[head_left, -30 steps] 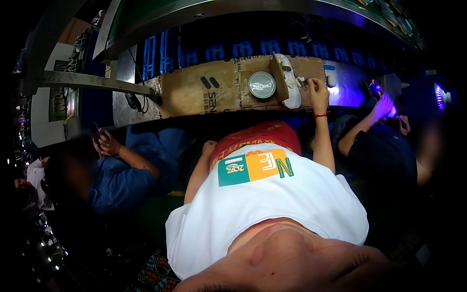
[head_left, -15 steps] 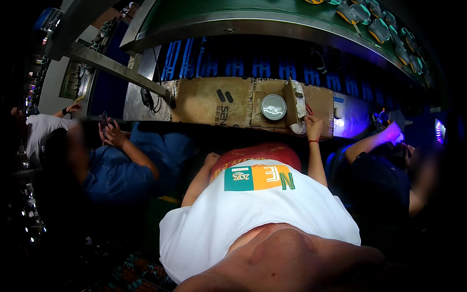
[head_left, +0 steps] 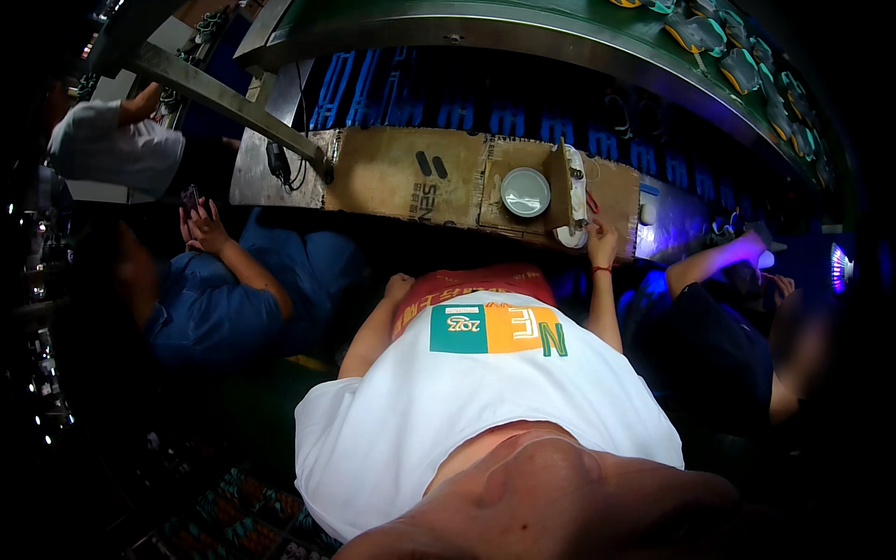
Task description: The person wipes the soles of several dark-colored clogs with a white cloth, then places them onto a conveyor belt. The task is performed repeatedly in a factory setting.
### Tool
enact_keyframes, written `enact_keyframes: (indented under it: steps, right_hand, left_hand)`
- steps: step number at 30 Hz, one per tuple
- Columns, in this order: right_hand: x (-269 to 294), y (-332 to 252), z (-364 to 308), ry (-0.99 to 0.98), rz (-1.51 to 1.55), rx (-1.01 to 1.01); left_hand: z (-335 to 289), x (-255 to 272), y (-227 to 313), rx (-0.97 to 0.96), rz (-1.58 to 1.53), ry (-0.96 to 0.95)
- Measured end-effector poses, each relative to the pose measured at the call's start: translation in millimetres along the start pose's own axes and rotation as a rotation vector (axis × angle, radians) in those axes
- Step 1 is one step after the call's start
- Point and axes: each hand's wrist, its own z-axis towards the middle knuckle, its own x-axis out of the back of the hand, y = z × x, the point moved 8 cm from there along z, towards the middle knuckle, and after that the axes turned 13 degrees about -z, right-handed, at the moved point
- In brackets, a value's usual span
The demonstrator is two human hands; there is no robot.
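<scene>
At the bench's near edge, my right hand, with a red cord at its wrist, rests by a long white object. Its fingers are loosely bent and apart, and I see nothing held in them. Just above them lies a small red loop. Left of the white object stands an upright cardboard flap. Beside that flap is a round pale dish with a shiny surface. My left hand is low beside the red cloth on my lap, its fingers curled in.
Flattened cardboard covers the bench, with a black cable at its left end. A metal-edged green conveyor carries grey-and-orange shoe parts. A person with a phone sits left; another person sits right under violet light.
My view has shifted slightly. My right hand's fingers have come down from beside the red loop. At the far left, the person in white has moved further into view.
</scene>
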Motion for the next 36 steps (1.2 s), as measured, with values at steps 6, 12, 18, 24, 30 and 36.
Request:
enact_keyframes:
  steps: [6,12,18,24,30,36]
  right_hand:
    - [24.3,7.2,1.6,0.131,0.160,-0.081]
    - [55.3,-1.1,4.2,0.224,0.318,-0.132]
    - [100.2,-34.2,5.5,0.316,0.446,-0.038]
    - [143.0,-85.4,0.3,0.399,0.558,-0.054]
    - [155.2,-85.0,3.8,0.489,0.460,0.064]
    - [170.0,-106.4,1.8,0.496,0.526,0.067]
  left_hand:
    - [0.6,-0.5,-2.0,-0.006,-0.024,0.011]
    - [7.0,-1.6,-14.8,-0.014,-0.045,0.018]
    - [9.8,-4.7,-19.1,0.009,-0.035,0.018]
    - [8.4,-4.5,-22.7,0.046,-0.053,0.038]
    - [7.8,-9.7,-14.4,0.086,-0.038,-0.015]
    - [11.5,-8.4,-25.8,0.084,-0.064,-0.008]
